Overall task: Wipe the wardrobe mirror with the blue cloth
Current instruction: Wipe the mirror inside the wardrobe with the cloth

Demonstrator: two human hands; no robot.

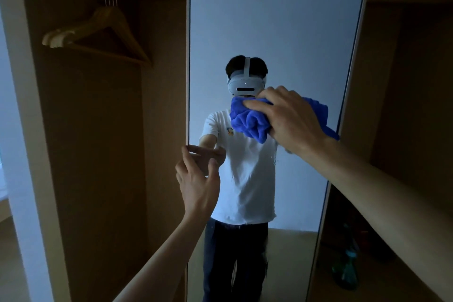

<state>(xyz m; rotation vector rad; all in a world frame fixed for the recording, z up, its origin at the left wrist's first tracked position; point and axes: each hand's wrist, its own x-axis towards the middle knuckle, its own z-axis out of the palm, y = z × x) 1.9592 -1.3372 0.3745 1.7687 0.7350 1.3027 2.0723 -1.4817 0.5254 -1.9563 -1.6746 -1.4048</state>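
A tall wardrobe mirror (pixel 274 32) in a pale frame stands in front of me, tilted a little. My right hand (pixel 291 120) grips a bunched blue cloth (pixel 250 120) and holds it against the glass near the mirror's middle right. My left hand (pixel 198 176) is at the mirror's left edge, with straight fingers touching the frame and glass. A person in a white shirt with a headset is reflected in the mirror. A few water drops run down the glass below the cloth.
The mirror sits inside a dark wooden wardrobe. Wooden hangers (pixel 98 34) hang from a rail at the upper left. A green bottle (pixel 348 270) stands low on the right, behind the mirror. A white door frame (pixel 22 130) runs down the left.
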